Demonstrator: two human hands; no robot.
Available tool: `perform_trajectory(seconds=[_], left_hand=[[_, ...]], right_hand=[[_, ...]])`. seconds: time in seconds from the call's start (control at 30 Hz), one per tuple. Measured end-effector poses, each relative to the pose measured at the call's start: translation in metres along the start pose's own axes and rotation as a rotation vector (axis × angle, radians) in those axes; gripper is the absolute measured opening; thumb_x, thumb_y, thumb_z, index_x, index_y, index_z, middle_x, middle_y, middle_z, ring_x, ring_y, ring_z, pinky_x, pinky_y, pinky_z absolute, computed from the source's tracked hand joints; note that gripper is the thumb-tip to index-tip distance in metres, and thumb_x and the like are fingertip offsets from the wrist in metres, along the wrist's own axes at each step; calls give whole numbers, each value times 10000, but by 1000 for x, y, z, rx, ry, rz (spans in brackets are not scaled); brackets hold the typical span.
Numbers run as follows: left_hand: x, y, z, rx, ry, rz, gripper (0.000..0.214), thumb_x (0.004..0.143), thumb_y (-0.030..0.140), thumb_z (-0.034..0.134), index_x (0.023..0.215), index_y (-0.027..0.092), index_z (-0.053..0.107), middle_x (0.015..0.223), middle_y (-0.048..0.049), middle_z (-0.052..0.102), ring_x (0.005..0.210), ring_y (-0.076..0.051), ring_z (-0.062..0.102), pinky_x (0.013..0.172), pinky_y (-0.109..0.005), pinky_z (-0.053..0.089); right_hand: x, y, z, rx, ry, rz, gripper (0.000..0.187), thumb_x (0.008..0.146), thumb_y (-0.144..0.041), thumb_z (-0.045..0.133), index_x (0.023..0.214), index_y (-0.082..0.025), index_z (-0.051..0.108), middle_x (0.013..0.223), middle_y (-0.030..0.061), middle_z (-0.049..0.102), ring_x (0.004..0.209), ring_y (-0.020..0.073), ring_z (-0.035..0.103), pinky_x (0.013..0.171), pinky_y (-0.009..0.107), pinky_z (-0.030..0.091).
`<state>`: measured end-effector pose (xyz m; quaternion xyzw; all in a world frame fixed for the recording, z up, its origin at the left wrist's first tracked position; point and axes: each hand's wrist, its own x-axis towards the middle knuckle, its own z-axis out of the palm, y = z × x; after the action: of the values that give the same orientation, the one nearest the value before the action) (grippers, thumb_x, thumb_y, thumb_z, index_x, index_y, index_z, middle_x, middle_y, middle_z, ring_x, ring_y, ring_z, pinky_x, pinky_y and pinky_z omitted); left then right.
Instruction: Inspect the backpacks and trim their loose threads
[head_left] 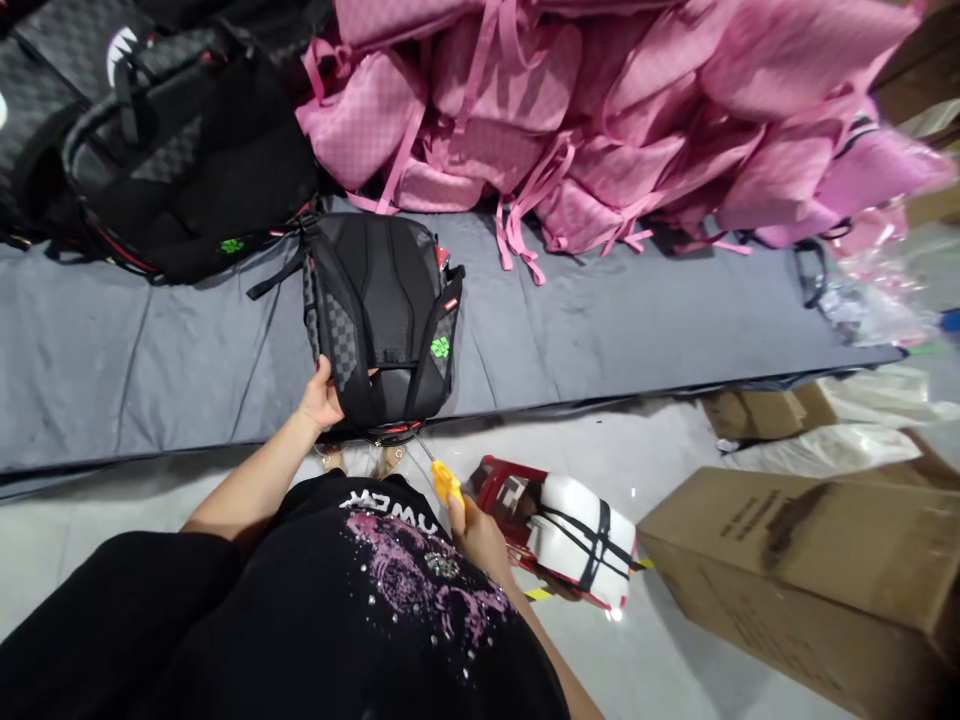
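Observation:
A black backpack (382, 310) with grey checkered sides and a green tag lies back-up at the near edge of the grey-covered table (150, 370). My left hand (322, 398) grips its lower left corner, fingers closed on the strap area. My right hand (480, 535) is down by my hip, closed around a small tool with a yellow handle (448, 483) and a thin metal tip pointing toward the backpack's bottom edge.
A heap of pink backpacks (600, 110) fills the table's far right; black backpacks (172, 150) pile at the far left. On the floor lie a red, white and black bag (570, 535) and cardboard boxes (817, 570). Plastic wrapping (877, 290) sits at right.

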<state>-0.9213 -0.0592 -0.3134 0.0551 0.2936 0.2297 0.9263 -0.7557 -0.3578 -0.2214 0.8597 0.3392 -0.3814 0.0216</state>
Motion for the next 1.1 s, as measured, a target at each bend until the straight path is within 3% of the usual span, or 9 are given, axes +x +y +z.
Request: perform_trajectory(seconds=[0.23,0.4,0.53,0.67,0.8,0.97,1.03,1.1], left_hand=[[-10,1,5,34,-51,-7,762,956,683,407,1368,63,571,1159,-182,742,1114,-283,711,1107,-463,478],[-16,0,4,38,-79,7,792,930,717,422,1362,72,576,1242,-198,705,1181,-306,678,1128,-489,454],[-16,-1,-1,34,-106,-5,792,920,716,452,1349,64,584,1293,-220,672,1190,-294,674,1123,-459,461],[-16,-1,-7,25,-122,-14,847,901,719,496,1411,44,524,1389,-250,595,1229,-293,650,1107,-443,479],[-19,-6,-13,-3,-192,-47,812,913,705,487,1413,67,533,1444,-222,556,1190,-273,674,1068,-420,516],[-8,-9,-15,14,-285,-108,800,872,717,543,1341,72,608,1429,-175,585,1262,-272,628,1130,-394,465],[-11,-7,-8,89,-215,-73,813,821,736,598,1295,76,634,1408,-182,604,1288,-295,604,1135,-412,457],[-22,-8,0,268,-18,-18,828,758,757,651,1243,85,652,1315,-202,663,1284,-334,600,1120,-457,462]], right_hand=[[21,-16,-4,-4,-46,-30,436,1045,-410,307,1098,-160,661,952,163,751,917,290,708,700,308,386],[11,-1,-10,78,-89,-115,481,1030,-484,288,910,-188,647,832,106,730,818,239,690,674,288,410],[3,30,-18,504,-44,-28,617,953,-708,266,814,-203,592,530,3,564,453,166,530,492,275,377],[43,27,-22,876,107,20,640,830,-828,391,723,-214,535,469,-31,471,407,126,440,445,262,337],[97,-5,-21,958,92,-17,679,813,-859,320,667,-224,511,413,-39,419,371,124,418,425,266,344],[129,-24,-14,1013,63,-107,796,731,-949,200,607,-222,496,359,-32,383,324,122,394,382,258,316],[136,-21,-10,1023,37,-130,822,719,-963,174,609,-217,502,347,-33,378,318,118,389,380,249,313],[140,-17,-7,1025,16,-136,819,729,-961,173,604,-218,494,339,-34,374,310,113,376,374,244,301]])
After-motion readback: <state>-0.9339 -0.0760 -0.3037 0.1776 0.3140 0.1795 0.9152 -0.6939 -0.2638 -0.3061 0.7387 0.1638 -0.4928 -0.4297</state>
